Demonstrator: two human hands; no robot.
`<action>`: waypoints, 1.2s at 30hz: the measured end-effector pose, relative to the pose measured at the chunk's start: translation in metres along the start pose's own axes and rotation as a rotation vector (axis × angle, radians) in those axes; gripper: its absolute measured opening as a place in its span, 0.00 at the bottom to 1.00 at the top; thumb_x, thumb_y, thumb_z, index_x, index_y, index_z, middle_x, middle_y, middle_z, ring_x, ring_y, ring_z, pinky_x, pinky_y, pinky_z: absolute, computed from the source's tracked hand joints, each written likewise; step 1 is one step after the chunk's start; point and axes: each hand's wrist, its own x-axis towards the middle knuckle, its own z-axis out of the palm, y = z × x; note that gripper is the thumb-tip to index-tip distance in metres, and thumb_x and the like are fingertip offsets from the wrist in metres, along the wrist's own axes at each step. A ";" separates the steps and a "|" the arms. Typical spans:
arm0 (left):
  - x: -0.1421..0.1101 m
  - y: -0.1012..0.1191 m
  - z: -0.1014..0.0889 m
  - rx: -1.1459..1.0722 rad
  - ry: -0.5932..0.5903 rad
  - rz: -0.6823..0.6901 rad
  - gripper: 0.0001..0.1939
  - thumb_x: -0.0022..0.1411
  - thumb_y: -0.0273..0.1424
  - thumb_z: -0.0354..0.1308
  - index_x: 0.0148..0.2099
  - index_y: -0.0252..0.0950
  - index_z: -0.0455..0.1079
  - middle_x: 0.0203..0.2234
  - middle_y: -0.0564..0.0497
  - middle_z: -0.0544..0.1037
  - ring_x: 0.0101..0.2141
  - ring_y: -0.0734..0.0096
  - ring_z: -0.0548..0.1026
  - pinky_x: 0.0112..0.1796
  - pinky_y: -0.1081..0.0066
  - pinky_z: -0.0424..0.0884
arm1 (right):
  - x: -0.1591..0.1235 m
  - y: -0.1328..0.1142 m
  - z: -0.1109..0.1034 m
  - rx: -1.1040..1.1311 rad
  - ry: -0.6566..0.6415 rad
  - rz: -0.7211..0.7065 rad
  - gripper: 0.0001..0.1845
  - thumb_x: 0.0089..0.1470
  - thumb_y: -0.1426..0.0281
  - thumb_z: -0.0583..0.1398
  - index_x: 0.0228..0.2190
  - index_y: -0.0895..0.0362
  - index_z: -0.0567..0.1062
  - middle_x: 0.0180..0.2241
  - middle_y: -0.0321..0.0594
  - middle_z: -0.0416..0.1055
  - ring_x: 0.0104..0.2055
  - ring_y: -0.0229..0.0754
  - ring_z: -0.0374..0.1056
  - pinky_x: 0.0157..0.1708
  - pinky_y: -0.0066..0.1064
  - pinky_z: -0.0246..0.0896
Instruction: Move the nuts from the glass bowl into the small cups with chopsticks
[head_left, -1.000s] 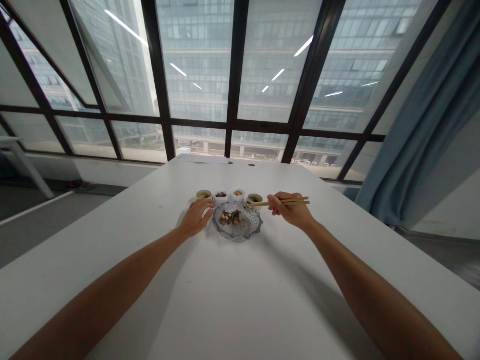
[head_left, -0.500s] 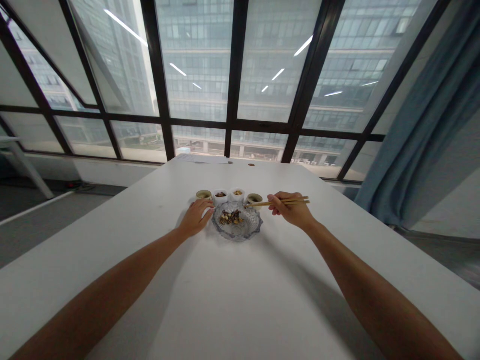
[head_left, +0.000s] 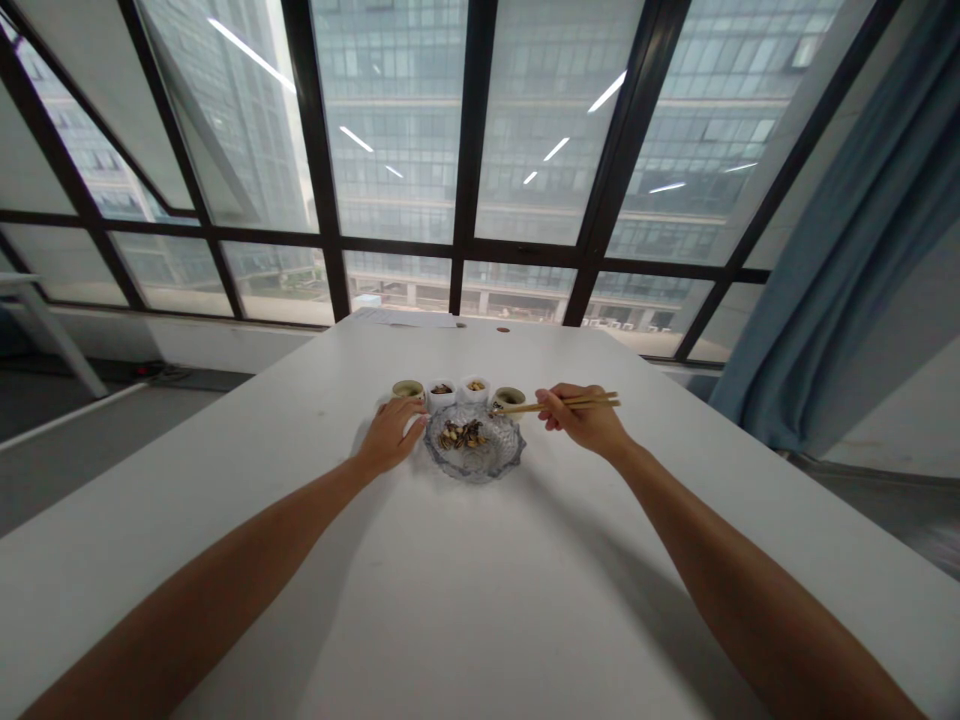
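Note:
A pair of wooden chopsticks [head_left: 577, 402] is gripped in my right hand [head_left: 589, 418], which is closed around them. Their tips point left, over the back right rim of a clear glass dish [head_left: 487, 468]. Inside the dish, towards its left, lies a small heap of mixed dark and pale seeds or nuts [head_left: 463, 435]. My left hand [head_left: 390, 435] rests at the dish's left rim, thumb and fingers apart; whether it touches the glass I cannot tell. Behind the dish stand two white cups [head_left: 441, 403] with small pieces inside, between two greenish cups [head_left: 408, 388].
All of this stands on a long white table [head_left: 480, 600]. Papers [head_left: 405, 319] and a small brown disc [head_left: 503, 330] lie at its far end. Tall windows rise beyond, and a blue curtain [head_left: 840, 250] hangs on the right.

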 end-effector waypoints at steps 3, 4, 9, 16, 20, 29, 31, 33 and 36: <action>-0.001 -0.009 0.005 0.119 0.122 -0.225 0.19 0.67 0.40 0.56 0.57 0.39 0.69 0.56 0.39 0.75 0.58 0.47 0.71 0.57 0.47 0.67 | 0.002 0.002 0.001 0.057 0.021 0.029 0.32 0.53 0.39 0.63 0.26 0.57 0.79 0.21 0.43 0.78 0.19 0.41 0.73 0.17 0.28 0.68; -0.001 -0.013 0.007 0.143 0.139 -0.300 0.23 0.66 0.40 0.58 0.60 0.38 0.66 0.59 0.37 0.73 0.59 0.44 0.70 0.57 0.45 0.67 | 0.002 0.003 0.001 0.081 0.032 0.038 0.33 0.52 0.38 0.63 0.26 0.57 0.79 0.21 0.44 0.78 0.19 0.41 0.73 0.17 0.28 0.68; -0.002 -0.031 0.017 0.128 0.022 -0.424 0.26 0.63 0.39 0.61 0.61 0.38 0.65 0.63 0.35 0.69 0.62 0.40 0.68 0.59 0.44 0.66 | 0.006 0.006 0.001 0.193 0.087 0.081 0.34 0.49 0.37 0.64 0.24 0.58 0.77 0.21 0.45 0.77 0.17 0.40 0.71 0.15 0.27 0.67; -0.002 -0.040 0.020 0.028 0.082 -0.297 0.12 0.61 0.34 0.62 0.46 0.39 0.69 0.56 0.37 0.75 0.61 0.48 0.70 0.61 0.48 0.67 | 0.006 0.007 0.000 0.245 0.112 0.105 0.35 0.47 0.37 0.65 0.25 0.59 0.78 0.20 0.45 0.77 0.17 0.40 0.71 0.14 0.28 0.66; -0.003 -0.043 0.021 0.024 0.113 -0.228 0.09 0.60 0.34 0.63 0.40 0.40 0.68 0.54 0.40 0.75 0.59 0.51 0.71 0.60 0.48 0.68 | 0.007 0.007 0.000 0.255 0.126 0.099 0.34 0.47 0.38 0.65 0.25 0.59 0.78 0.20 0.45 0.77 0.16 0.40 0.70 0.14 0.27 0.66; 0.002 -0.048 0.017 0.002 0.116 -0.301 0.12 0.59 0.37 0.65 0.43 0.40 0.70 0.48 0.42 0.79 0.53 0.53 0.76 0.55 0.52 0.72 | 0.011 0.012 -0.006 0.305 0.172 0.115 0.35 0.45 0.37 0.66 0.25 0.59 0.78 0.19 0.45 0.76 0.16 0.40 0.70 0.13 0.28 0.65; 0.007 -0.052 0.012 0.001 0.052 -0.359 0.13 0.58 0.38 0.65 0.43 0.40 0.70 0.45 0.44 0.80 0.48 0.54 0.78 0.52 0.56 0.73 | 0.012 0.014 -0.010 0.320 0.194 0.124 0.35 0.44 0.37 0.67 0.25 0.59 0.78 0.19 0.44 0.76 0.16 0.40 0.70 0.13 0.28 0.65; 0.018 -0.055 0.006 0.015 -0.043 -0.451 0.15 0.55 0.40 0.68 0.42 0.41 0.70 0.42 0.46 0.81 0.44 0.55 0.79 0.47 0.59 0.74 | 0.013 0.018 -0.014 0.331 0.220 0.126 0.35 0.44 0.37 0.67 0.25 0.59 0.78 0.19 0.44 0.76 0.16 0.39 0.70 0.14 0.28 0.65; 0.047 -0.048 0.007 0.096 -0.115 -0.547 0.24 0.50 0.47 0.71 0.44 0.40 0.70 0.43 0.44 0.81 0.44 0.51 0.79 0.45 0.57 0.74 | 0.013 0.024 -0.021 0.344 0.265 0.117 0.35 0.44 0.37 0.67 0.25 0.59 0.78 0.19 0.44 0.76 0.16 0.39 0.70 0.14 0.28 0.65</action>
